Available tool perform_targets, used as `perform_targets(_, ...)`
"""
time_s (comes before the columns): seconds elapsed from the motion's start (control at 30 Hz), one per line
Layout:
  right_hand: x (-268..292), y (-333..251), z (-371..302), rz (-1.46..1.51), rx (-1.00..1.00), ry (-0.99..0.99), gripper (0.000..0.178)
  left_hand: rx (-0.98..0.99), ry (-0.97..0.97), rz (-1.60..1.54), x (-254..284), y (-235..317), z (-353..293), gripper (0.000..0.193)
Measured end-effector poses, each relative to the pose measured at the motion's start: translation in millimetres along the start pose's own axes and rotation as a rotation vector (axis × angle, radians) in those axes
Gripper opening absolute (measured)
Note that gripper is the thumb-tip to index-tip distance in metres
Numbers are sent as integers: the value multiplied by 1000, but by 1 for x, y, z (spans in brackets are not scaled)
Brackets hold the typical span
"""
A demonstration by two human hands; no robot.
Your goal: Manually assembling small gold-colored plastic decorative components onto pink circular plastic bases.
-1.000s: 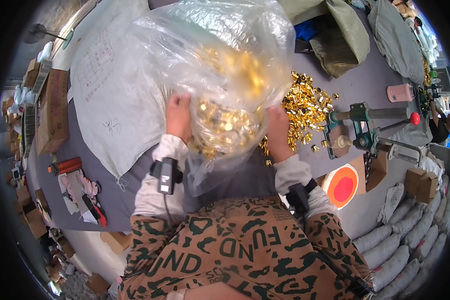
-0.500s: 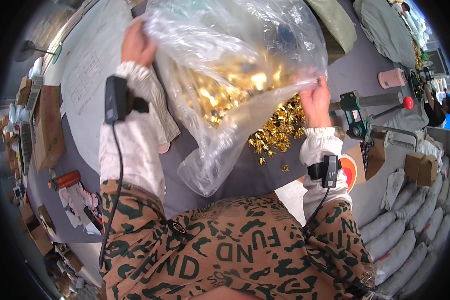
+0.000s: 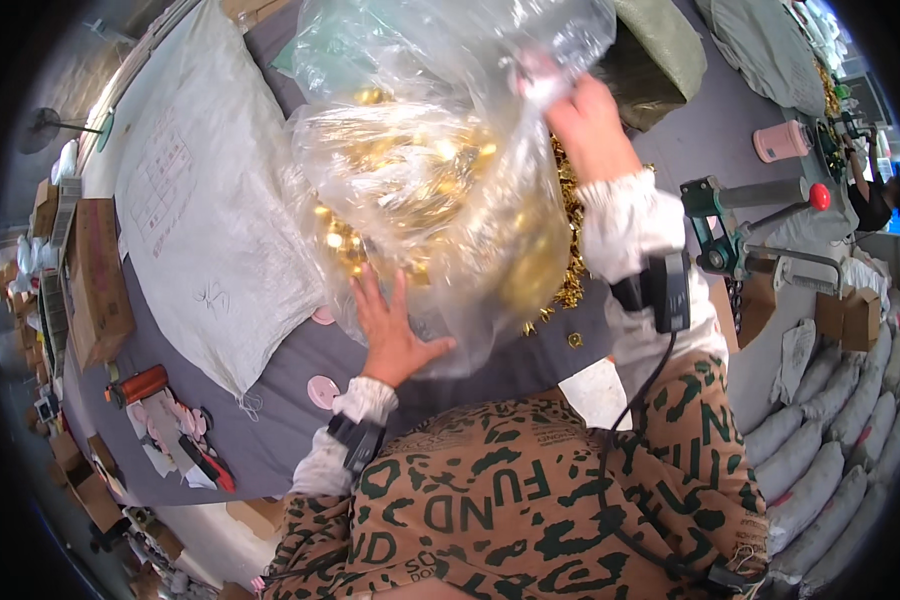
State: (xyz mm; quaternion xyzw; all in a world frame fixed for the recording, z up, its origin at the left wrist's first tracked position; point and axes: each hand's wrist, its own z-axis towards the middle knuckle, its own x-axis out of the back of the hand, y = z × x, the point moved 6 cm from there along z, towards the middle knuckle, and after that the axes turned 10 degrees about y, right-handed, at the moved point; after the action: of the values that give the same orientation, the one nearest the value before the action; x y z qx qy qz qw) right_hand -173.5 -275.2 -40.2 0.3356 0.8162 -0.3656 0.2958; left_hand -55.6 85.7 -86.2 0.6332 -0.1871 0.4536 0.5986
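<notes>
A large clear plastic bag (image 3: 420,190) stands bunched up on the grey table, with many shiny gold pieces showing through its film. My left hand (image 3: 388,335) lies with fingers spread against the bag's near lower side. Up at the far right of the bag, my right hand (image 3: 582,108) is closed on gathered plastic film; its fingertips are partly smeared and covered by the film. Loose gold pieces (image 3: 570,285) are scattered on the table behind and beside the bag's right side.
A big white woven sack (image 3: 195,200) lies to the left. On the right stand a green hand press (image 3: 715,225) with a red knob and a pink cylinder-shaped container (image 3: 782,142). Pink round discs (image 3: 322,392) and a dark red roll (image 3: 138,386) lie near the left front.
My left hand let go of the bag's upper left edge and came down to its near side. My right hand moved up and left with the film, and the bag's opening has been drawn together.
</notes>
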Motion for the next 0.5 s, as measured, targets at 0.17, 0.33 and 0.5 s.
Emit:
perform_targets(0.17,-102,-23,-6,-376,318,-554,33,-22,95,158,-44,-4,76,105)
perform_targets(0.33,-76,-45,-61,-886,589,-481,34,-5,383,-127,-75,-94,153,80)
perform_targets(0.5,119,-97,-74,-1401,1080,-25,36,-100,499,124,-89,-155,226,71)
